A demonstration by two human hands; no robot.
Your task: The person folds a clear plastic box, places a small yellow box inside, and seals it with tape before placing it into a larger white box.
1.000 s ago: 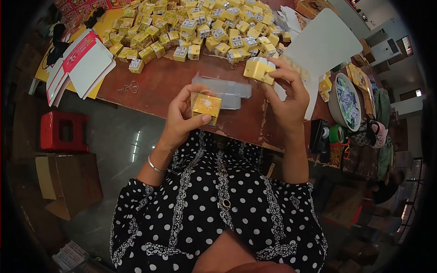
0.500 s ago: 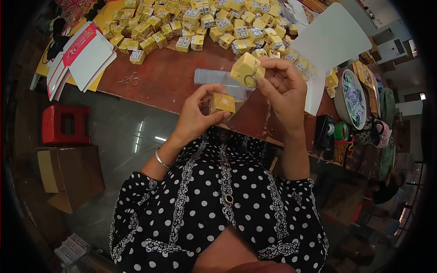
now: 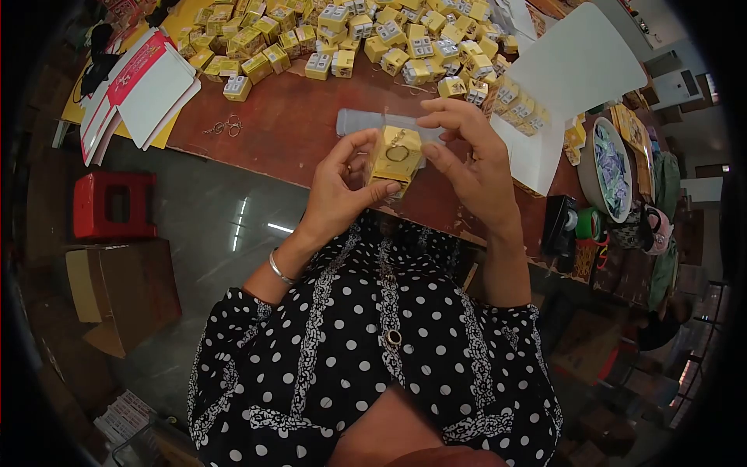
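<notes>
My left hand (image 3: 340,173) is closed around a small clear plastic box with a yellow printed card at its lower end. Inside its clear walls sits a yellow cube keychain (image 3: 400,145), its chain and metal ring lying on the upper face. My right hand (image 3: 469,152) is just right of the box, thumb and fingers spread, the thumb close to the box's right side. Behind both hands a clear plastic sleeve (image 3: 356,121) lies on the red-brown table (image 3: 261,140).
A heap of yellow boxes and grey-topped cubes (image 3: 332,17) covers the back of the table. Loose key rings (image 3: 233,125) and printed cards (image 3: 156,97) lie left. At right are an open white carton (image 3: 576,58), a bowl of small packets (image 3: 589,180) and green tape (image 3: 587,223).
The yellow cube keychain has moved down and left from my right hand into the clear box in my left hand. My right fingers have let go of it and spread.
</notes>
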